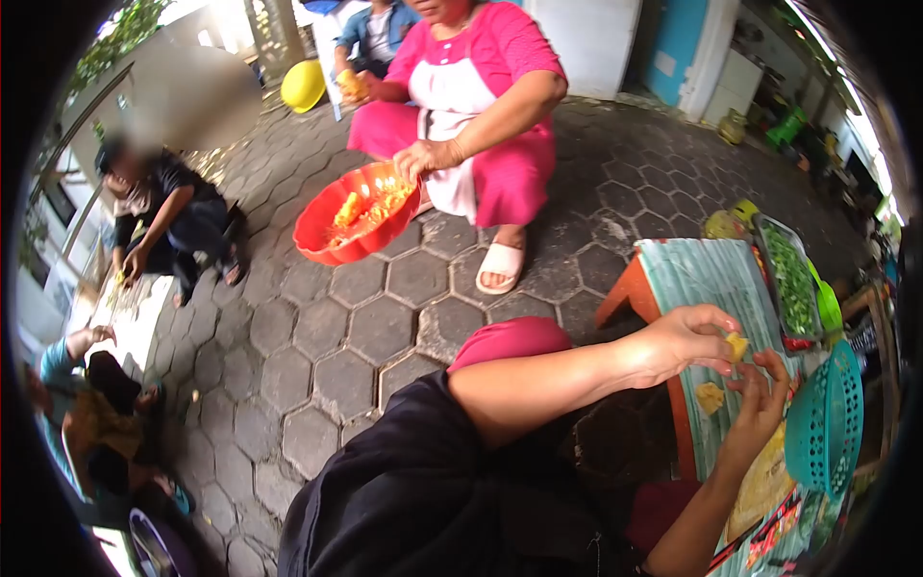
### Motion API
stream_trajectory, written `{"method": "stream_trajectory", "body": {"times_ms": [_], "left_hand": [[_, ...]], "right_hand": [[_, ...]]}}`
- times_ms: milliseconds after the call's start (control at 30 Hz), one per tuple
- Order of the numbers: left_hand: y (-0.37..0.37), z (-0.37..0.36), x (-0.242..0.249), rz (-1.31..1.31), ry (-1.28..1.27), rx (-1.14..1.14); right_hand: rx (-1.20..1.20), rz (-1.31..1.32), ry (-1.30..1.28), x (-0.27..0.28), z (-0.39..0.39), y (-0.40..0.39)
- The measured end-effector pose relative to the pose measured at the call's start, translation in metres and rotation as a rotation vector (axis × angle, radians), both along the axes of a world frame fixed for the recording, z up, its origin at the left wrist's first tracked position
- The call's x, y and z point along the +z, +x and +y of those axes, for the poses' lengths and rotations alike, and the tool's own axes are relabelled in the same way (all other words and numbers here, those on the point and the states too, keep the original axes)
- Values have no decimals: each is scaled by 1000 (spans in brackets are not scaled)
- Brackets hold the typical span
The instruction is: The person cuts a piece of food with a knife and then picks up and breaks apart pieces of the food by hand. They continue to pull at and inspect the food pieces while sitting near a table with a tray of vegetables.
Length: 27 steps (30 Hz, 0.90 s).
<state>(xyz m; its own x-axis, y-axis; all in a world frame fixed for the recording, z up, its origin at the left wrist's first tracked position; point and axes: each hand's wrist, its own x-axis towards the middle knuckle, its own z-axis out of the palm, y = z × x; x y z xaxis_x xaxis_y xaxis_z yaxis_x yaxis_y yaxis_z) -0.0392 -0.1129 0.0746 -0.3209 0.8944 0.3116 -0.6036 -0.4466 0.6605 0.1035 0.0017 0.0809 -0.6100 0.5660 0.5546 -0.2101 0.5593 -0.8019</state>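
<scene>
Yellow food [737, 346]: matt, uneven. Basket [827, 423]: smooth plastic. Red bowl [385, 234]: glossy plastic. Paving [380, 327]: rough, matt. Apron [449, 96]: cloth.

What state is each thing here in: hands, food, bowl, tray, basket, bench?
Left hand: fingertips on a yellow piece.
Yellow piece: held.
Right hand: fingers bent near it; grip unclear.
Second yellow piece: apparently resting on the bench.
Red bowl: tilted, holding orange food.
Tray: filled with chopped greens.
Teal basket: contents hidden.
Bench: covered, striped.
</scene>
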Motion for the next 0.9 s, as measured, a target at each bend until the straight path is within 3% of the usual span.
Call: {"method": "stream_trajectory", "body": {"times_ms": [533,900], "left_hand": [[-3,-35,14,9,94,112],[-11,-39,11,226,157,221]], "right_hand": [[-62,-54,26,-4,-2,-7],[-81,-62,19,-6,-4,-9]]}}
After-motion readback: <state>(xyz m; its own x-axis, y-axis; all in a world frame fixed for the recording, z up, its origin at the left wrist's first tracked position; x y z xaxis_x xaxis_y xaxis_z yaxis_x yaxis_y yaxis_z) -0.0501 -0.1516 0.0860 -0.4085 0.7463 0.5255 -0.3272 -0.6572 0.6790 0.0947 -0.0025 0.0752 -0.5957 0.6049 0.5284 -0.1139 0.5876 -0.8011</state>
